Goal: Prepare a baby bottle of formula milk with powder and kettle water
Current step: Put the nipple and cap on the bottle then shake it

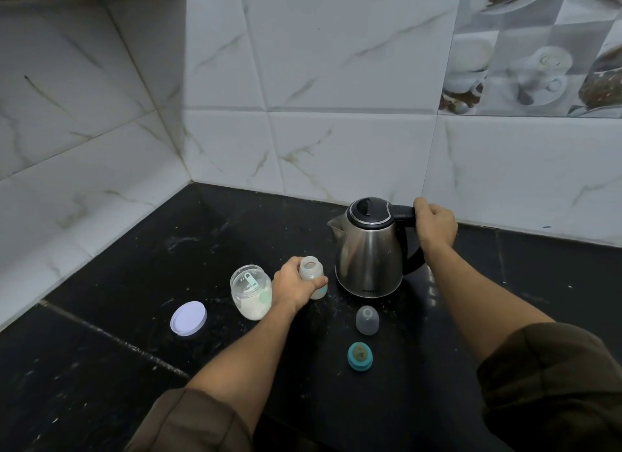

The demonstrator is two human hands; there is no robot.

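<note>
One steel kettle (368,253) is standing on the black worktop (134,283), its black lid down and its spout pointing left. The right hand (436,227) is wrapping a closed grip around the kettle's black handle. One baby bottle (313,276) is standing upright just left of the kettle, its neck open; the left hand (292,285) is holding it around the body, fingers and thumb closed on it. What lies inside the bottle is too cloudy to tell. One glass jar (250,291) is sitting just beside the left hand, uncapped, holding white powder in its lower part and a pale scoop (250,281) resting inside. One white jar lid (188,318) is lying flat to the jar's left, apart from it. In front of the kettle, one clear bottle cap (367,319) is standing, and nearer the person one teal ring with its teat (360,355) is sitting.
</note>
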